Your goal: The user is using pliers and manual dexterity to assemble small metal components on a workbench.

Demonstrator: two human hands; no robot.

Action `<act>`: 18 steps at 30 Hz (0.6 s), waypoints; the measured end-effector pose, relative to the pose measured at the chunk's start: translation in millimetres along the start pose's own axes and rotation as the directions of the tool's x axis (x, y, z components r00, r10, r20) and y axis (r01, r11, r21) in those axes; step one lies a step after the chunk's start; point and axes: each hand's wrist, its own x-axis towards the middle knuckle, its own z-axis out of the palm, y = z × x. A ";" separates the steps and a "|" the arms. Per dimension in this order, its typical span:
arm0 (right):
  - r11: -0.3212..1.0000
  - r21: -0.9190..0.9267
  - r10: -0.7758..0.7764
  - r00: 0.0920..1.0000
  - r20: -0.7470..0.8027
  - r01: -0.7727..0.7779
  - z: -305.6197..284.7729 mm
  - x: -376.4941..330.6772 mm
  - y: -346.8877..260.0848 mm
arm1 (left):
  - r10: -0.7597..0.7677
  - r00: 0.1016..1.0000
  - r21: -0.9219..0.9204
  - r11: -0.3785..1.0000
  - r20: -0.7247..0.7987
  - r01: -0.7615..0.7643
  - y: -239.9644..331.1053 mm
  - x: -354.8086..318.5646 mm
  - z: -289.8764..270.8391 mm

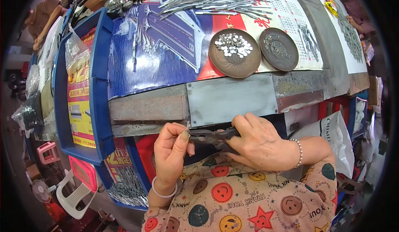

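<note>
My left hand (172, 146) pinches a small silvery metal piece (188, 127) between thumb and forefinger, just off the bench's front edge. Wrapped around the handles of dark pliers (205, 135) is my right hand (264, 142). The jaws of the pliers point left and meet the lower end of the metal piece at my left fingertips; how they grip it is too small to tell. Beyond my hands a grey metal plate (232, 100) is fixed to the bench edge. A round brown dish (218, 63) holds shiny round discs, and a second dish (286, 63) holds small thin metal parts.
A pile of long thin metal strips (216, 1) lies at the back on printed sheets. At left stands a blue tray (97, 86); below it a blue bin holds many metal pieces (129, 186). A white bag (332, 140) hangs at right. Other people sit at both far sides.
</note>
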 end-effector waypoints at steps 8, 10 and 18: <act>0.995 0.096 0.009 0.992 0.123 -0.021 -2.7 3.5 -1.6 | 0.058 0.998 0.019 0.998 0.004 -0.058 -4.1 -2.8 -2.7; 0.985 0.164 0.025 0.987 0.156 -0.051 -4.2 5.0 -1.8 | 0.091 0.996 0.021 0.996 -0.016 -0.091 -6.0 -4.0 -3.1; 0.225 0.911 -0.281 0.872 0.400 -0.346 7.4 12.6 18.4 | 0.123 0.992 0.036 0.992 -0.010 -0.122 -7.8 -6.9 -6.2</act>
